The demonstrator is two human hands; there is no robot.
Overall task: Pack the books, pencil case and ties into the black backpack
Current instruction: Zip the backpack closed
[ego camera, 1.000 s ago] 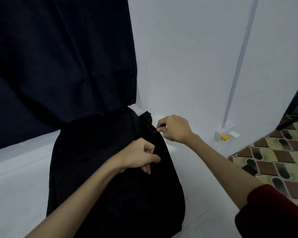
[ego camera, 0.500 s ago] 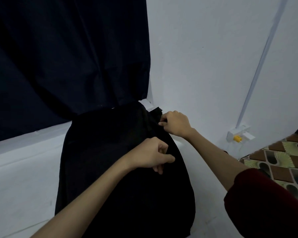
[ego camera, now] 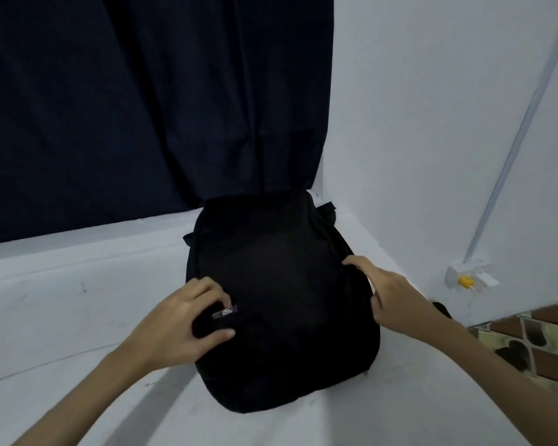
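The black backpack (ego camera: 284, 284) lies flat on a white surface (ego camera: 62, 300), closed as far as the view shows. My left hand (ego camera: 181, 320) grips the fabric on its left side, thumb and fingers pinched around a fold beside a small label (ego camera: 225, 312). My right hand (ego camera: 390, 294) holds the bag's right edge with its fingers curled over the side. No books, pencil case or ties are in view.
A dark curtain (ego camera: 142, 107) hangs behind the bag. A white wall stands on the right, with a thin conduit (ego camera: 512, 149) running down to a fitting with a yellow plug (ego camera: 464, 280). Patterned floor tiles (ego camera: 535, 342) lie beyond the surface's right edge.
Both hands left the bag's upper right edge. The left moved down to the left side and the right slid down the right edge. The whole bag now shows.
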